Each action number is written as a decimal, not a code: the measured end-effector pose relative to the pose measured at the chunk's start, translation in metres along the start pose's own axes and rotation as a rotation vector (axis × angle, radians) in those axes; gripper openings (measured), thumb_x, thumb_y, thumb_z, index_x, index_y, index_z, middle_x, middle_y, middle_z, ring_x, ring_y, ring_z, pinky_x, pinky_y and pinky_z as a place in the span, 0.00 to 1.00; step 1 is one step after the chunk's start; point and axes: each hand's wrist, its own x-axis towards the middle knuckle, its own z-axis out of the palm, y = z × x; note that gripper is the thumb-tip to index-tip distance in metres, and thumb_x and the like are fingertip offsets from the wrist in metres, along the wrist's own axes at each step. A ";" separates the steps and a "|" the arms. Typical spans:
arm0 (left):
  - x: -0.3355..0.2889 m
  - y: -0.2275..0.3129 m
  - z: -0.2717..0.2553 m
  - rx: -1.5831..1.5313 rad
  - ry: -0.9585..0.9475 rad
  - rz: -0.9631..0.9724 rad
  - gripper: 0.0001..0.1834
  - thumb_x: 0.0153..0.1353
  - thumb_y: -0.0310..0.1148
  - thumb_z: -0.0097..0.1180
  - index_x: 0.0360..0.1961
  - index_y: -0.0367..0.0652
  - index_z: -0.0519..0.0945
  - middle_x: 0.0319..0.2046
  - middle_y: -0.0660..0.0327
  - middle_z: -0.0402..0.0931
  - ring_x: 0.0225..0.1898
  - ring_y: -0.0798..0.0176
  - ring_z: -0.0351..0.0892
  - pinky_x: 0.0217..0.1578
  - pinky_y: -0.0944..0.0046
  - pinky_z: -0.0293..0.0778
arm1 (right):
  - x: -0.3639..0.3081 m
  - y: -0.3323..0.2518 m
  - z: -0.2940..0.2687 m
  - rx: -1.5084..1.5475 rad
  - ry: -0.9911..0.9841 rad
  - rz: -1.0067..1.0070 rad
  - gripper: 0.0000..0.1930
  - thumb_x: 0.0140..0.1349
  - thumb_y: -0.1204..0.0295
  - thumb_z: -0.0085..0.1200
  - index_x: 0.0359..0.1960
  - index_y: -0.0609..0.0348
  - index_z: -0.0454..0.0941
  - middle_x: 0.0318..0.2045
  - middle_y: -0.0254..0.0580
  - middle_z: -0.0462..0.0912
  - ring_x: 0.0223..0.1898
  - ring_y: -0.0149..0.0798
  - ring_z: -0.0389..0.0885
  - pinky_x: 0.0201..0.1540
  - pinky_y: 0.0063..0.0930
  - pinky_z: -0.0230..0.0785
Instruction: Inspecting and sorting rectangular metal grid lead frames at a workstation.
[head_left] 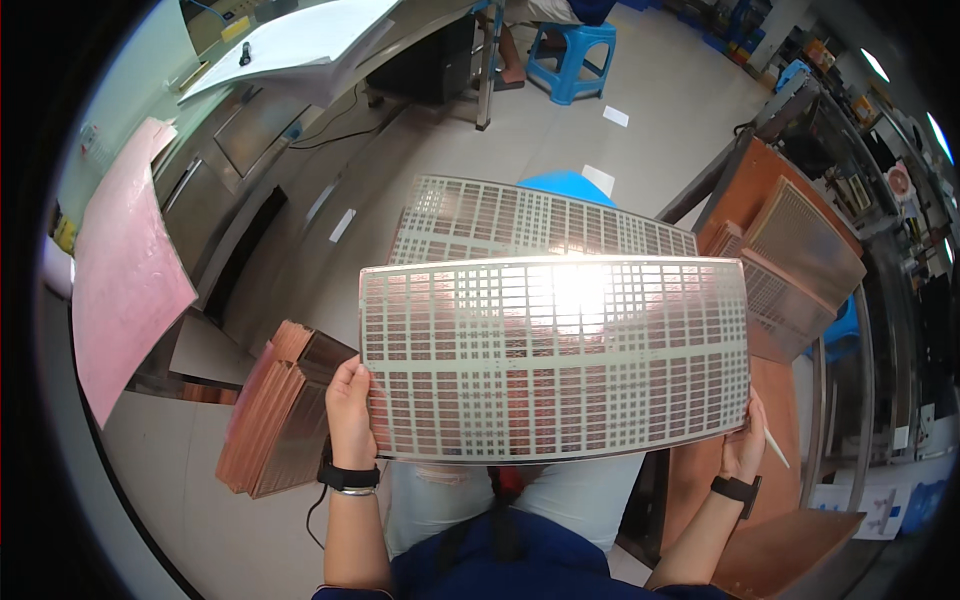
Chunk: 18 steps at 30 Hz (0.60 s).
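Observation:
A wide printed circuit panel [440, 365], patterned in pale green and copper with small repeated blocks, is held up before me, tilted and reflecting a bright glare. My left hand [350, 405] grips its lower left edge, thumb along the rim. At the lower right corner my right hand [742, 447] grips the panel, its fingers partly hidden. A thin white pen-like stick [777, 450] juts out beside that hand. Behind the held panel shows a second, similar panel [475, 215], its lower part covered; what supports it is hidden.
A stack of copper-edged panels [290, 420] stands at my left, near a pink sheet [135, 275]. On the right, more panels [805, 240] lean on a brown board [745, 195]. Ahead are a blue stool [575, 50], a seated person's leg, and a table with white paper [290, 50].

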 end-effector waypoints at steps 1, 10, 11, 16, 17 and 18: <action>0.002 -0.001 -0.004 0.016 0.002 -0.007 0.12 0.66 0.31 0.44 0.44 0.35 0.73 0.39 0.60 0.77 0.39 0.71 0.74 0.43 0.71 0.70 | 0.000 0.001 0.006 -0.076 0.037 -0.031 0.19 0.68 0.67 0.40 0.52 0.70 0.69 0.44 0.43 0.78 0.43 0.30 0.77 0.45 0.22 0.71; 0.008 0.000 -0.007 0.113 -0.046 -0.060 0.14 0.67 0.34 0.44 0.46 0.36 0.74 0.37 0.64 0.77 0.39 0.73 0.74 0.41 0.73 0.69 | -0.007 -0.034 0.014 -0.596 -0.134 -0.063 0.21 0.67 0.63 0.43 0.47 0.72 0.74 0.29 0.34 0.78 0.29 0.22 0.71 0.32 0.13 0.61; 0.008 -0.002 -0.005 0.118 -0.019 -0.046 0.14 0.67 0.33 0.44 0.46 0.35 0.73 0.37 0.64 0.76 0.37 0.74 0.73 0.40 0.73 0.70 | -0.009 -0.038 0.013 -0.604 -0.120 -0.067 0.21 0.67 0.63 0.43 0.47 0.72 0.74 0.29 0.34 0.78 0.29 0.22 0.71 0.32 0.13 0.61; 0.010 -0.008 -0.013 0.135 0.001 -0.033 0.12 0.67 0.32 0.43 0.47 0.38 0.72 0.36 0.66 0.75 0.36 0.74 0.73 0.39 0.73 0.70 | -0.016 -0.043 0.021 -0.599 -0.077 -0.066 0.20 0.67 0.63 0.43 0.45 0.72 0.75 0.29 0.33 0.78 0.28 0.21 0.69 0.30 0.14 0.59; 0.009 -0.009 -0.012 0.136 -0.013 -0.039 0.12 0.67 0.32 0.43 0.47 0.38 0.72 0.36 0.66 0.75 0.36 0.74 0.73 0.39 0.73 0.70 | -0.018 -0.045 0.026 -0.557 -0.081 -0.057 0.19 0.66 0.63 0.44 0.44 0.71 0.75 0.30 0.34 0.78 0.29 0.22 0.70 0.32 0.14 0.61; 0.009 -0.009 -0.011 0.128 0.005 -0.025 0.12 0.67 0.32 0.43 0.47 0.38 0.72 0.36 0.66 0.75 0.36 0.75 0.73 0.38 0.73 0.70 | -0.019 -0.046 0.027 -0.558 -0.064 -0.059 0.19 0.66 0.63 0.44 0.44 0.71 0.75 0.30 0.34 0.78 0.29 0.22 0.70 0.32 0.14 0.61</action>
